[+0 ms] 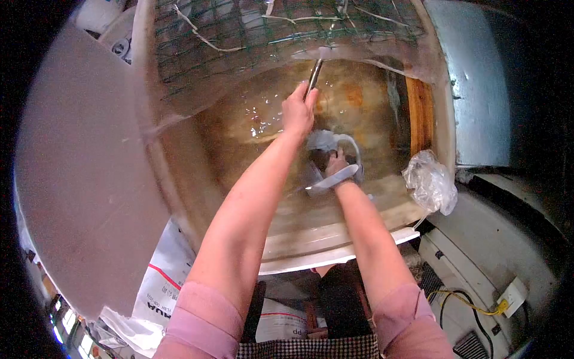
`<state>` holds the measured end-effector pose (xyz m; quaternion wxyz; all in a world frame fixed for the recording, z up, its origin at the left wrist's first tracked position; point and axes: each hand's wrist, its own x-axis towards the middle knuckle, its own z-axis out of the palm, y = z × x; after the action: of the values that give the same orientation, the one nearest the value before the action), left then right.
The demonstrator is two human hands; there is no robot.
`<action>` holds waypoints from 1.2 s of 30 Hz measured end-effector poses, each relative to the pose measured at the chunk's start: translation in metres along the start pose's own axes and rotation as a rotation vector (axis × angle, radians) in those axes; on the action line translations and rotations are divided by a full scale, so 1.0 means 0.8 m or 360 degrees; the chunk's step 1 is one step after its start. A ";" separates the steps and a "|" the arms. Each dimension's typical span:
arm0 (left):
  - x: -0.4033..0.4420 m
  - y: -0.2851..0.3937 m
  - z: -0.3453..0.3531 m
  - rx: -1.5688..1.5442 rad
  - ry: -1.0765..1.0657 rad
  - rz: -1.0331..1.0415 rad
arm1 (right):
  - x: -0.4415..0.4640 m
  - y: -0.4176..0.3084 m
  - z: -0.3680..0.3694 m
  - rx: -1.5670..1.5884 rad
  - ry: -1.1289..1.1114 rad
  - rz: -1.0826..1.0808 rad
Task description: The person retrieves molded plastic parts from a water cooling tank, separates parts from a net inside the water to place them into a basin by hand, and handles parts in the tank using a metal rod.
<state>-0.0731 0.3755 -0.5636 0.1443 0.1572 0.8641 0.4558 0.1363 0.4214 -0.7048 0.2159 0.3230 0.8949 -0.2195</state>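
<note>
My left hand (299,112) is closed around a slim, shiny metal tool (315,73); its far end points away from me and its exact kind is unclear. Below and right of it, my right hand (336,163) reaches into a white, partly see-through plastic container (339,178) in the water. The container's pale rim crosses over my right wrist. Dark contents show around those fingers, which look spread, though blur and water partly hide them. Both hands are over a large pale tub (284,244) of murky brownish water (251,107).
Green netting (209,54) with pale cords covers the tub's far part. An orange-brown board (420,116) stands along its right inner side. A crumpled clear plastic bag (431,182) hangs at the right rim. Printed white sacks (158,272) lie lower left; a yellow cable (478,304) runs lower right.
</note>
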 end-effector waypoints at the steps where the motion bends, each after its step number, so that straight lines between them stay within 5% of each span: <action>1: 0.002 0.000 0.004 -0.0074 0.0075 0.0001 | -0.008 -0.024 -0.034 0.0353 -0.0136 0.0201; 7: 0.007 -0.033 -0.003 -0.0062 0.0242 0.0082 | -0.017 -0.024 -0.037 -0.0250 0.0084 -0.0088; 8: 0.001 -0.033 -0.019 0.0047 0.0107 -0.0047 | -0.009 -0.041 -0.061 -0.0614 -0.0463 -0.0126; 10: -0.009 -0.016 -0.062 -0.0013 -0.0209 -0.0382 | 0.003 -0.016 -0.002 -0.0290 -0.0280 0.0084; 14: -0.058 -0.057 -0.107 0.0185 -0.0028 -0.0135 | -0.022 -0.062 -0.083 0.0124 -0.0210 0.0430; 16: -0.087 -0.071 -0.127 0.0171 -0.0023 -0.0144 | -0.016 -0.056 -0.068 -0.0443 -0.0464 0.0294; 21: -0.169 -0.069 -0.172 0.0095 -0.0119 -0.0348 | 0.009 -0.009 0.025 0.0024 0.0155 0.0334; 24: -0.210 -0.053 -0.197 0.0155 -0.0157 -0.0471 | -0.002 -0.027 -0.026 -0.0516 -0.0044 0.0103; 29: -0.254 -0.034 -0.223 0.0260 -0.0212 -0.0635 | 0.000 -0.043 -0.023 -0.0191 -0.0104 0.0443; 32: -0.266 -0.034 -0.225 0.0294 -0.0199 -0.0588 | -0.022 -0.068 -0.072 -0.0533 -0.0070 0.0002; 34: -0.267 -0.037 -0.225 0.0321 -0.0162 -0.0501 | -0.012 -0.057 -0.043 -0.0090 0.0057 0.0151; 36: -0.265 -0.034 -0.228 0.0350 -0.0133 -0.0441 | -0.008 -0.050 -0.029 -0.0353 -0.0146 -0.0028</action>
<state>0.0439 0.1400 -0.4646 0.2233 0.0703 0.9154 0.3275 0.1079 0.4031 -0.6724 0.2891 0.2789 0.9057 -0.1357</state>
